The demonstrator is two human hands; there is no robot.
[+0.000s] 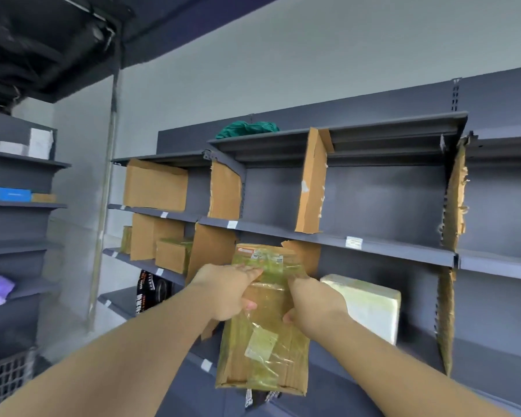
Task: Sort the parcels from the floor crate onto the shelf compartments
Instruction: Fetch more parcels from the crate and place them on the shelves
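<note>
Both forearms are reaching in from the lower edge. The left grip (pixel 229 291) and right grip (pixel 313 302) are both closing on the taped parcel (pixel 265 341), one at each side of its upper half, with the thumbs showing on the near face. The parcel is hanging in the air, tilted. Its top end is pointing into the compartment between the torn cardboard divider (pixel 214 251) on the left and the white parcel (pixel 364 305) on the right. Its lower end is hanging free, well out in front of the shelf.

The main risk is likely a slip. The wrapping is looking glossy, and nothing is supporting the parcel from below, so it could slide down through both grips. The top corner is also sitting close under the shelf edge (pixel 373 245) above, and a steep push could be catching it there. The divider is looking flimsy and ragged, so a sideways nudge may be bending it or knocking it loose. Drifting right could be shoving the white parcel.
</note>
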